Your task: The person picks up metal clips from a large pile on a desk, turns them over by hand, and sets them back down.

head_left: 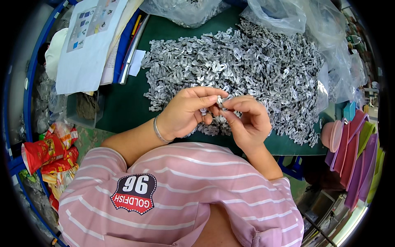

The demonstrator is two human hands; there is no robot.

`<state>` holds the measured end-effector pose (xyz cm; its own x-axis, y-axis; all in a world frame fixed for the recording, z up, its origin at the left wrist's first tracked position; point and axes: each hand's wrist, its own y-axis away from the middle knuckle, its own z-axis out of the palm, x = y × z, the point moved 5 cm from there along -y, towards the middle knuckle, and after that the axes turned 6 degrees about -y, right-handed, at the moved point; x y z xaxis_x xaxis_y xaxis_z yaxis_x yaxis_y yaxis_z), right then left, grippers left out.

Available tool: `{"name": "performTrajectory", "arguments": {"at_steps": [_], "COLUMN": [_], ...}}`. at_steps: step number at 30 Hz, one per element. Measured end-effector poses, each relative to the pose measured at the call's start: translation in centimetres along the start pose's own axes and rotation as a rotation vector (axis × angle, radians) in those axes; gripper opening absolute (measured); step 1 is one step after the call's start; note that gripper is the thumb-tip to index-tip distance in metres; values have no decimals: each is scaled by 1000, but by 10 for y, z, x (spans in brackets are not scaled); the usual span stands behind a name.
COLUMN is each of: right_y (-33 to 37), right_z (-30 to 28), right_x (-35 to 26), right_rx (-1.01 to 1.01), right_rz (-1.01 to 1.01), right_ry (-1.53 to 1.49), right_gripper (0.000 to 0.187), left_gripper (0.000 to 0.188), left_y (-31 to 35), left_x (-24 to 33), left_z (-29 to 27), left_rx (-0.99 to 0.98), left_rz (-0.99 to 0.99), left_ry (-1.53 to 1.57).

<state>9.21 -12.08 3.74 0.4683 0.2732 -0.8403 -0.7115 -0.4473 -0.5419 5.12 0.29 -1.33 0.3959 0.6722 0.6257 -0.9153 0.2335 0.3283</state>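
Hands meet at the near edge of the heap of small silver metal clips (pixel 247 61), which serves as the landmark for all positions below. Left hand (pixel 187 111): fingers curled, thumb and forefinger pinched on a small metal clip (pixel 220 101) held just above the near edge of the heap; a metal bangle (pixel 158 131) sits on its wrist. Right hand (pixel 247 119): fingers bent inward, fingertips closed on the same clip from the opposite side, so both hands touch at the clip. A second small clip may sit under the left fingers; this cannot be told for certain. Heap: spread across the dark green surface (pixel 123 107), covering most of its far and right portions. Clear plastic bags (pixel 321 24) lie beyond and to the right of the heap, one touching its far right edge. Papers and booklets (pixel 92 41) lie to the left of the heap, well apart from the hands. Red snack packets (pixel 49 152) rest far left of the heap, below the surface edge. Pink, purple and green plastic trays (pixel 356 156) stand on edge to the right of the heap, near its lower right corner.
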Motion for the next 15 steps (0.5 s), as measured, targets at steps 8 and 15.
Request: {"name": "performTrajectory", "arguments": {"at_steps": [8, 15], "right_y": [-38, -41], "right_z": [-14, -21], "right_x": [23, 39], "right_rx": [-25, -78], "right_rz": [6, 12], "right_ry": [634, 749], "right_gripper": [14, 15], "left_gripper": [23, 6], "left_y": [6, 4], "left_x": [9, 10], "left_z": [0, 0], "left_rx": [67, 32], "left_rz": [55, 72], "left_ry": [51, 20]}}
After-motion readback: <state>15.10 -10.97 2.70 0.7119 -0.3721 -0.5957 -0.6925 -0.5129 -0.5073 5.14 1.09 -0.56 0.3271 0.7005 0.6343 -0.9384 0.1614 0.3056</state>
